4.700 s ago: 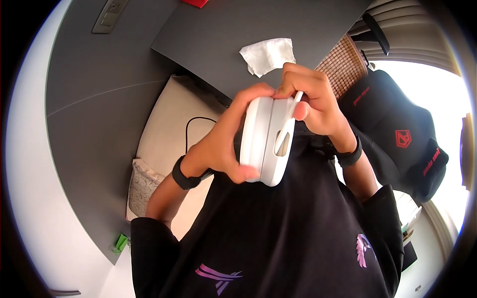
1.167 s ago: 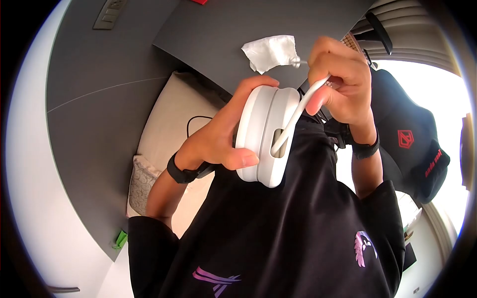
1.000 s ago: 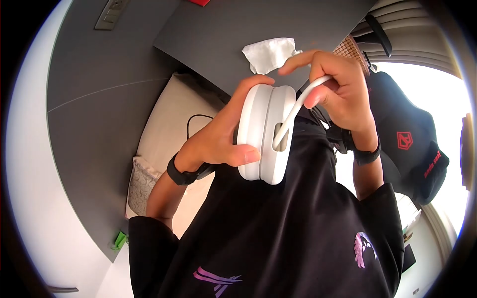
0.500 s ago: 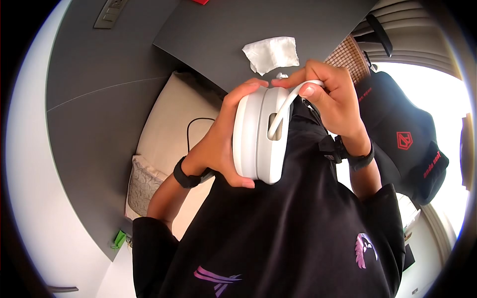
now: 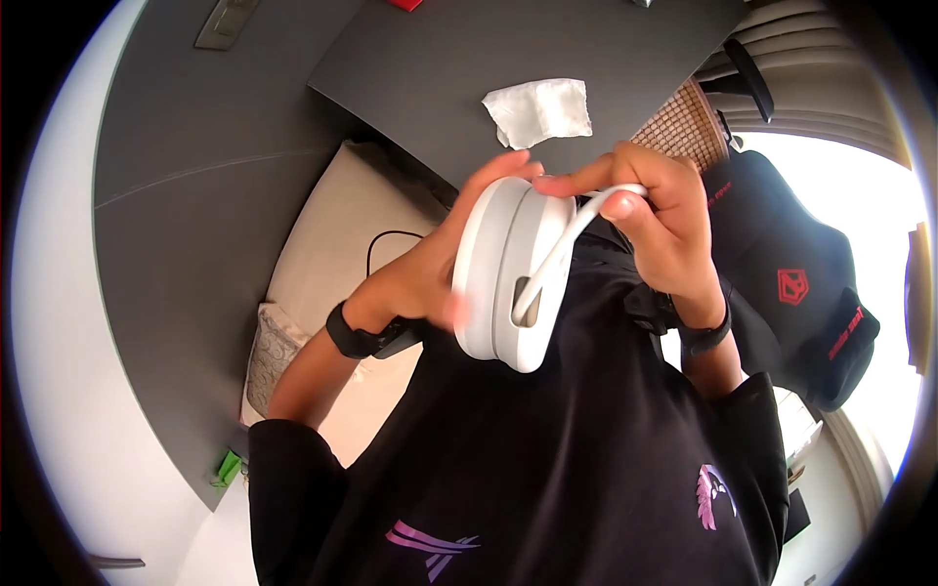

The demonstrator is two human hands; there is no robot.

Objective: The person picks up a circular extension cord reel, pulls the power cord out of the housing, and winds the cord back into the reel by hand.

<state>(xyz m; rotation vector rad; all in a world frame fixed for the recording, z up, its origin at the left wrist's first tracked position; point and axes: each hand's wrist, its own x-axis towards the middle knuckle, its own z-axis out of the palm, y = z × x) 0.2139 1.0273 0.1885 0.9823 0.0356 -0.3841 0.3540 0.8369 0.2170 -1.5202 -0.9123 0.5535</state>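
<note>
A round white device (image 5: 513, 273) with a grey-white seam round its side is held up in front of the black shirt. My left hand (image 5: 440, 264) wraps round its left side, the thumb slightly blurred at the lower edge. A white cable or strap comes out of an oval slot in the device's side. My right hand (image 5: 655, 210) pinches this white strap (image 5: 576, 230) between thumb and fingers, with the index fingertip touching the top of the device. Both wrists wear black bands.
Beyond the hands is a dark grey table (image 5: 440, 78) with a crumpled white tissue (image 5: 539, 109) on it. A black and red chair (image 5: 782, 264) stands at the right. On the left is a beige seat (image 5: 327, 225) with a patterned cushion (image 5: 269, 356) and a thin black cable.
The device has tilted and its slot has shifted down and left. My left thumb has moved up along its side. My right hand has moved slightly down and right with the strap.
</note>
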